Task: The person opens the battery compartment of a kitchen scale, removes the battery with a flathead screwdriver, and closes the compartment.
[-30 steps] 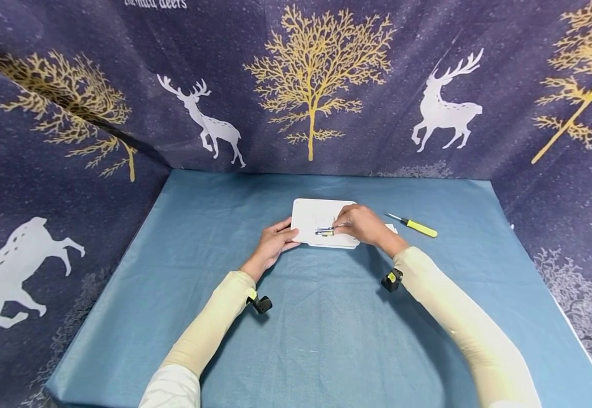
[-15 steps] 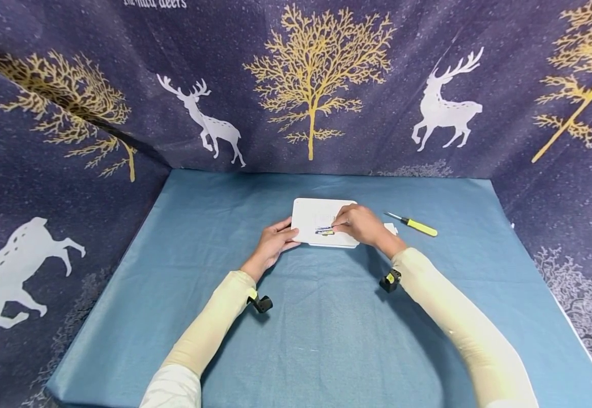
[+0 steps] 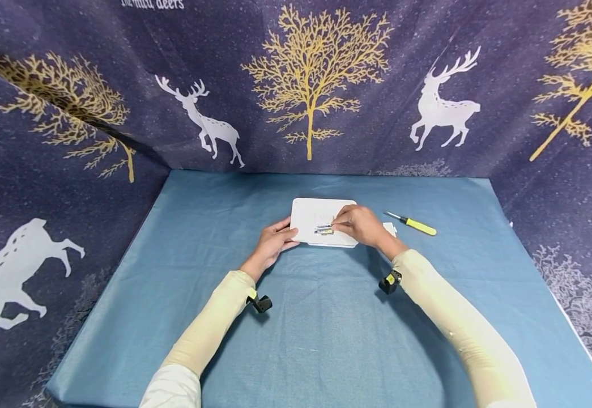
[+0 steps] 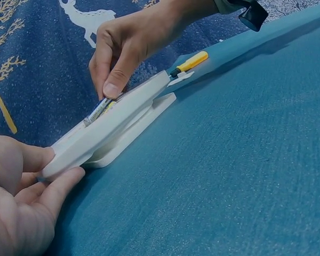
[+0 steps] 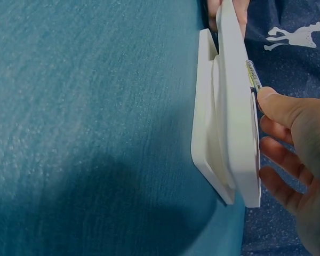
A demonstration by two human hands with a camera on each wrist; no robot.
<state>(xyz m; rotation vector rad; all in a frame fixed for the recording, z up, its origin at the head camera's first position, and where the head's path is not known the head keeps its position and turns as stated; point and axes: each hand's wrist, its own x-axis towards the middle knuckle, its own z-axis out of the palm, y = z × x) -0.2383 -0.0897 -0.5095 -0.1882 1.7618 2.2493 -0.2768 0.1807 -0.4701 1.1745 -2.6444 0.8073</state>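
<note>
The left hand [image 3: 270, 246] pinches one edge of the white device [image 3: 308, 212], which leans over the blue table [image 3: 296, 323], while the right hand [image 3: 361, 224] pinches the raised end of a battery [image 4: 97, 112] at its uncovered slot. A second battery [image 4: 111, 105] seems seated, though fingers partly hide it; the small white piece [image 3: 390, 228], perhaps the cover, lies near the screwdriver [image 3: 420, 227], not yet fitted.

Device [image 3: 321, 207] wht, screwdriver [image 3: 414, 224] yel/blk, cloth [image 3: 306, 306] blue, backdrop [image 3: 367, 136] navy w/ wht deer [image 3: 446, 116].
</note>
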